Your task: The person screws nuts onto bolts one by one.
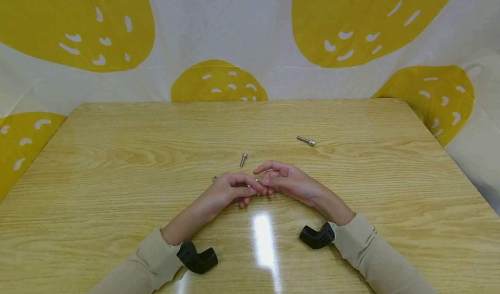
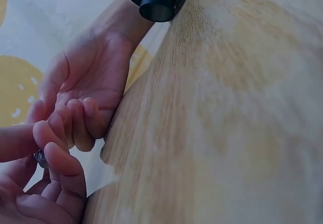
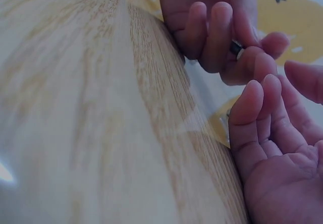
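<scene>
My left hand [image 1: 238, 187] pinches a small metal bolt [image 3: 235, 48] between thumb and fingers, most of it hidden by them. A shiny bit of the bolt shows at the fingertips in the left wrist view. Opposite it, my right hand [image 1: 287, 181] has its fingertips right at the left ones. Its index finger reaches forward, and in the right wrist view its thumb stands apart from its loosely bent fingers. Beyond the hands lies a socket-head bolt [image 1: 244, 159]. A small metal nut [image 1: 215, 178] lies just behind the left hand.
Farther back to the right, a longer bolt [image 1: 306, 141] lies on the wooden table [image 1: 136, 155]. A white curtain with yellow shapes [image 1: 222, 34] hangs behind the table's far edge. Black wrist cameras [image 1: 197, 259] sit by both sleeve cuffs, low over the tabletop.
</scene>
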Demonstrator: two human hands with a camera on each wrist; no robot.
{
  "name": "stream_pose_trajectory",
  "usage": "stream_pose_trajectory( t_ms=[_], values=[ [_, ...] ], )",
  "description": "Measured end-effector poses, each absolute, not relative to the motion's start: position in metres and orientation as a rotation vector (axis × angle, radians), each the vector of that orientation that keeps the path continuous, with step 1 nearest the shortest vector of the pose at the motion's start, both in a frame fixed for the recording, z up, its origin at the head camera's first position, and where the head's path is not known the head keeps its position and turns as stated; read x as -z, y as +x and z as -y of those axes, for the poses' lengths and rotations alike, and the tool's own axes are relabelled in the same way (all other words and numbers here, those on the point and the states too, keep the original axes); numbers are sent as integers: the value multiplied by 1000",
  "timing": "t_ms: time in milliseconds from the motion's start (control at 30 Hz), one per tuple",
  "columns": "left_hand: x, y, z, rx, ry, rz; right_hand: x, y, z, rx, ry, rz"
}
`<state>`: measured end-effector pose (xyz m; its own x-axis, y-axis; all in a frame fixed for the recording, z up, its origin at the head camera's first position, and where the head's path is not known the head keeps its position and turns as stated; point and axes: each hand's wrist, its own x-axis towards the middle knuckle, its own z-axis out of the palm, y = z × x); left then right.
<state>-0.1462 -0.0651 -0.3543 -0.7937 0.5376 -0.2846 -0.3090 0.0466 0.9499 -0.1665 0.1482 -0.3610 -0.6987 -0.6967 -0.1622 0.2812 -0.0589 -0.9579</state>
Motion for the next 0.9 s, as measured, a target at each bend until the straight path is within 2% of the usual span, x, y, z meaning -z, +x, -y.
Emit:
stream_pose_trajectory(
  t_ms=[433,900],
  values=[
    [355,-145,69,-1797,460,-1680,361,-166,-147,1751,-525,-1606],
    [356,-148,64,-1770,251,-1770,361,-166,-148,1760,-515,-1638]
  ],
)
